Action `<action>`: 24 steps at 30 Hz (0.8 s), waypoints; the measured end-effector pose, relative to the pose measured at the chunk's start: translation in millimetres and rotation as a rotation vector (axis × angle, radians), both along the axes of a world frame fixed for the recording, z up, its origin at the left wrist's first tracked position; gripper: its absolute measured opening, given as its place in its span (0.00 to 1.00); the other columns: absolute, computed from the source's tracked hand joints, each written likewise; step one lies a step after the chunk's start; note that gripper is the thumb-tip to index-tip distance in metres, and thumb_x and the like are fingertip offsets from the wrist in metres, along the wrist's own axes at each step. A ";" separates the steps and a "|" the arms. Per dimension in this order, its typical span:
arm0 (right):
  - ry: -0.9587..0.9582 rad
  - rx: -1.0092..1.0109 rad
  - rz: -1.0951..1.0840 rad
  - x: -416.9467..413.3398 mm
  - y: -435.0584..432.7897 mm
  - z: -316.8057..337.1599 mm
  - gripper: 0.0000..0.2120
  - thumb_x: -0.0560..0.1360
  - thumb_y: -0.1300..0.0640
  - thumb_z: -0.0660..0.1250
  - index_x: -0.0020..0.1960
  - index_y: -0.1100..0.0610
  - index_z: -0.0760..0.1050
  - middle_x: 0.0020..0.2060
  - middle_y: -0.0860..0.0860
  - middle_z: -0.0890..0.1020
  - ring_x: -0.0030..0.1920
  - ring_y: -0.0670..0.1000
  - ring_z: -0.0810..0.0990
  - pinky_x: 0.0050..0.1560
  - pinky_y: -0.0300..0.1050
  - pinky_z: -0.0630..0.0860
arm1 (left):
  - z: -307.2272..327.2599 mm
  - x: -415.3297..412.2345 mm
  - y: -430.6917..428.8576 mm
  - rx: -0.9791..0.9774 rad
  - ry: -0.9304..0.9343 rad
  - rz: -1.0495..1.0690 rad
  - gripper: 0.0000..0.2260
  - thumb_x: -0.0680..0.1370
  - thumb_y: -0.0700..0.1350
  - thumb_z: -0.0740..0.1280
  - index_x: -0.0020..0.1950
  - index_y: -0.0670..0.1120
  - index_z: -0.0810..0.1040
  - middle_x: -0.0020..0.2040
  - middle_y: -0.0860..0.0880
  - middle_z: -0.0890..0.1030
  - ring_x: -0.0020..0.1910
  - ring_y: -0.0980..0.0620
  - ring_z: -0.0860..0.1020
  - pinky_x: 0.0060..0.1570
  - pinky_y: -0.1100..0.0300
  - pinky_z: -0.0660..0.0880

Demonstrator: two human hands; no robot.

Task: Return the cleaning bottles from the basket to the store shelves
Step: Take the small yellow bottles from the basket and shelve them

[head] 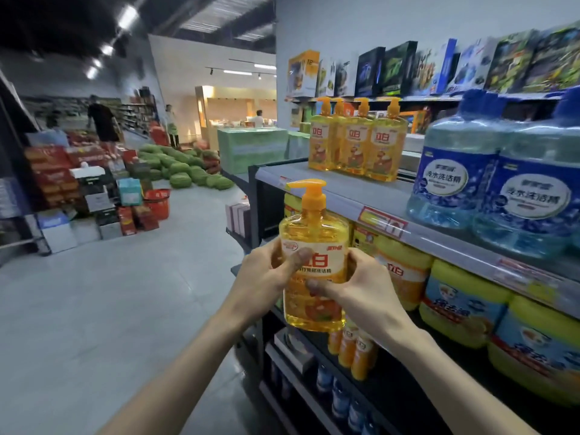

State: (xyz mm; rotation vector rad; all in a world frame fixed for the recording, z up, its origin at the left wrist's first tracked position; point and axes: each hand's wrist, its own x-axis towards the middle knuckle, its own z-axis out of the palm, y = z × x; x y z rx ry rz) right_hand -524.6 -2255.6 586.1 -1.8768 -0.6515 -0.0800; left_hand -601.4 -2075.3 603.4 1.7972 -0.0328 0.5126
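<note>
– Counting the stock, what shows?
– One held bottle [314, 229], upright before the shelf [351, 196]; left hand [266, 274] and right hand [365, 287], each grip curled round it. Four shelved bottles [354, 149] stand above.

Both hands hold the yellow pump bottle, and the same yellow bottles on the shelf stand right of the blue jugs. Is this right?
Not quite. The head view shows the shelved yellow bottles left of the blue jugs, not right. The left hand and right hand do hold the yellow pump bottle.
</note>
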 end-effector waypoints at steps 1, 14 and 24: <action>-0.011 0.003 -0.002 10.2 8.6 4.5 0.31 0.66 0.45 0.85 0.65 0.50 0.79 0.52 0.42 0.87 0.51 0.40 0.86 0.52 0.42 0.86 | 3.9 10.6 9.2 0.010 -0.005 0.002 0.20 0.77 0.59 0.71 0.64 0.49 0.83 0.57 0.54 0.88 0.57 0.55 0.86 0.62 0.48 0.83; -0.131 0.081 -0.104 115.0 135.8 63.0 0.29 0.65 0.46 0.85 0.62 0.50 0.80 0.52 0.43 0.88 0.52 0.43 0.87 0.53 0.48 0.86 | 63.2 139.4 149.9 0.106 -0.140 -0.152 0.15 0.80 0.55 0.70 0.64 0.49 0.82 0.56 0.55 0.88 0.55 0.57 0.87 0.56 0.55 0.85; -0.275 0.104 -0.254 182.6 173.8 114.0 0.32 0.65 0.51 0.85 0.65 0.54 0.78 0.52 0.44 0.87 0.50 0.43 0.88 0.46 0.44 0.86 | 110.8 239.9 194.3 0.139 -0.303 -0.318 0.20 0.80 0.59 0.69 0.66 0.50 0.81 0.58 0.55 0.88 0.57 0.57 0.86 0.55 0.56 0.84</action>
